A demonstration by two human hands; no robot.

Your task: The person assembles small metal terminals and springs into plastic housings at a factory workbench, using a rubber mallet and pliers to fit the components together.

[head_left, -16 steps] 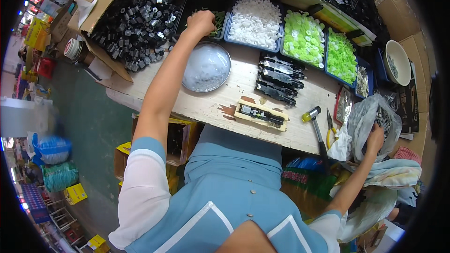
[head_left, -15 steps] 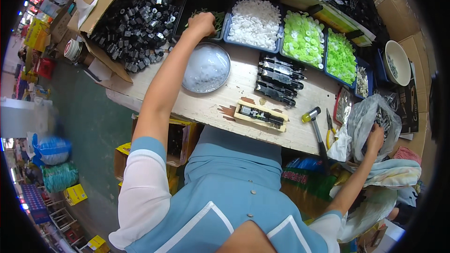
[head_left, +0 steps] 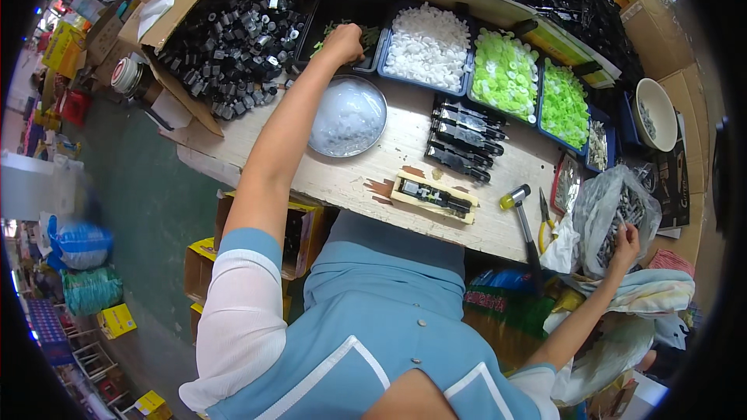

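My left hand (head_left: 345, 43) reaches into the black tray (head_left: 315, 27) of thin green pieces (head_left: 333, 31), fingers curled together; what they hold, if anything, is hidden. At the right, my right hand (head_left: 626, 244) has its fingers drawn together by the opening of a see-through plastic bag (head_left: 593, 218) full of small grey metal parts (head_left: 629, 208). What lies in its fingertips is too small to name. Between my arms, a cream block-like holder (head_left: 403, 192) at the table's front edge cradles a black mechanism (head_left: 440, 198). Behind it lies a row of similar black assemblies (head_left: 465, 140).
A round dish (head_left: 348, 120) holds a whitish, glossy substance. Bins of white caps (head_left: 428, 45), green-and-white discs (head_left: 502, 70) and green pieces (head_left: 566, 105) line the back. A hammer (head_left: 523, 214) and yellow-handled pliers (head_left: 547, 222) lie right. Left stands a carton of black parts (head_left: 233, 43).
My right hand has drawn back slightly toward me from among the metal parts to the bag's near side. The left hand stays at the black tray, its fingers more tightly curled.
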